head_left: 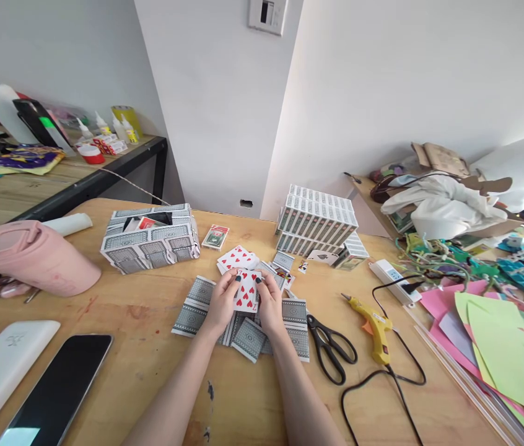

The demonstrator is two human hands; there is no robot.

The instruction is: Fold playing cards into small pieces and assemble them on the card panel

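Observation:
Both hands hold one playing card, a seven of hearts, face up over the middle of the table. My left hand grips its left edge with the thumb on top. On its right edge my right hand pinches it the same way. Beneath and around the hands lie grey-backed playing cards, some overlapping. More heart cards lie face up just beyond the held card. Black-handled scissors rest right of the cards.
A card-covered box stands at the back left, beside a green card pack. Stacked card packs stand at the back right. A yellow glue gun with a black cord, a power strip, a phone and coloured paper lie around.

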